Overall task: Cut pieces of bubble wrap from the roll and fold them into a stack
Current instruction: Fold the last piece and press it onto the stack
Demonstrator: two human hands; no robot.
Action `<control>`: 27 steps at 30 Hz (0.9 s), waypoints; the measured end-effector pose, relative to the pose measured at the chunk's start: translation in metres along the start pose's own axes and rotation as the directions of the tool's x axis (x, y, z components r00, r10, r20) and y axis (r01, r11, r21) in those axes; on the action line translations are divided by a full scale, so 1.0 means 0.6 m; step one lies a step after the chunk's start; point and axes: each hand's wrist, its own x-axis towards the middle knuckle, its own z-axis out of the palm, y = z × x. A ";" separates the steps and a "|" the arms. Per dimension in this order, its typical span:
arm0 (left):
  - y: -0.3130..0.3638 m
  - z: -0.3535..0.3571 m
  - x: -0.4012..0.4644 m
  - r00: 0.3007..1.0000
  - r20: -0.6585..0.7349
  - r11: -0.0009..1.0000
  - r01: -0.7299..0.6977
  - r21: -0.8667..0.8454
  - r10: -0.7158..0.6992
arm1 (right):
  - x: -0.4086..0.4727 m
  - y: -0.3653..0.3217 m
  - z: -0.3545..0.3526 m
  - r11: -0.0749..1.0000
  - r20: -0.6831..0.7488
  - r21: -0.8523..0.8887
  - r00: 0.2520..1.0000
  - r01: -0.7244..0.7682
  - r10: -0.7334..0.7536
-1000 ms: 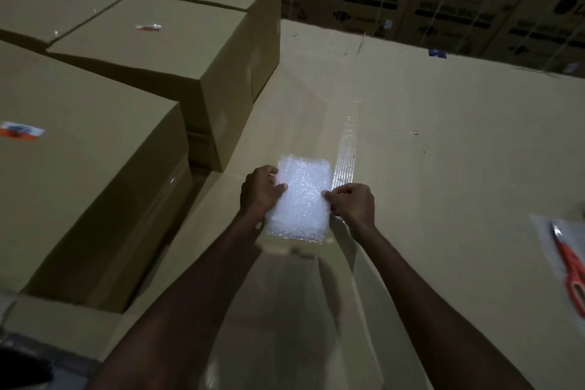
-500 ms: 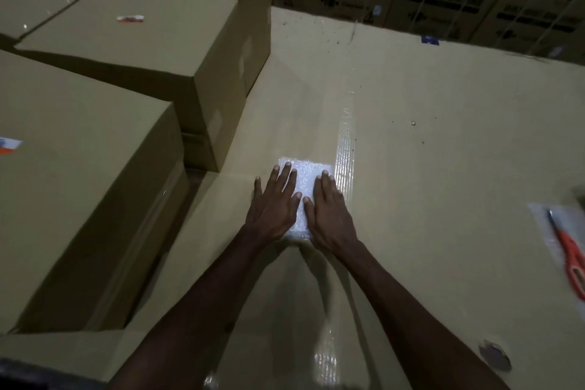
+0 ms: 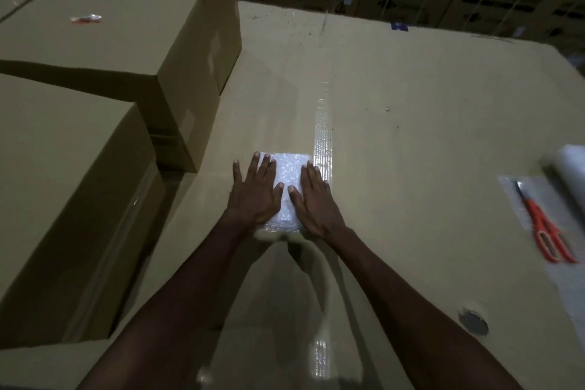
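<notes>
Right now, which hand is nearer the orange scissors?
Right. The right hand presses flat on the folded bubble wrap, with the scissors lying off to its right; the left hand lies beyond it.

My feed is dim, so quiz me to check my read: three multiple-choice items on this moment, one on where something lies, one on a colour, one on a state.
1. Where do the scissors lie?
A. to the right of the hands, on a clear sheet
B. on the boxes at left
C. on the folded bubble wrap

2. What colour are the scissors' handles?
A. blue
B. orange-red
C. black

3. How are the left hand and right hand placed?
A. both gripping the scissors
B. both flat, pressing the folded bubble wrap
C. both raised off the surface

Answers: 1 A, they rest near the right edge; 2 B, the handles show orange-red; 3 B, straight fingers lie on the wrap.
</notes>
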 end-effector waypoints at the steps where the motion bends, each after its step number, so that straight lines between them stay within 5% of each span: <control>1: 0.010 -0.010 0.002 1.000 -0.022 1.000 -0.002 0.011 0.003 | -0.008 0.005 -0.014 1.000 -0.039 0.028 0.999 -0.004 0.005; 6: 0.108 -0.041 0.011 0.971 -0.194 0.988 -0.149 -0.039 0.139 | -0.058 0.068 -0.095 0.998 -0.148 0.021 0.987 -0.064 0.067; 12: 0.254 -0.022 -0.005 0.963 -0.171 0.968 -0.228 -0.102 0.209 | -0.126 0.161 -0.168 0.993 -0.168 -0.025 0.979 -0.120 0.114; 20: 0.241 -0.011 -0.071 0.973 -0.208 0.985 0.066 -0.158 -0.099 | -0.138 0.159 -0.174 1.000 -0.082 0.008 0.996 0.027 -0.027; 27: 0.112 -0.019 -0.085 0.862 -0.166 0.795 0.344 -0.500 -0.478 | -0.091 0.047 -0.109 0.980 -0.192 0.196 0.978 -0.045 0.084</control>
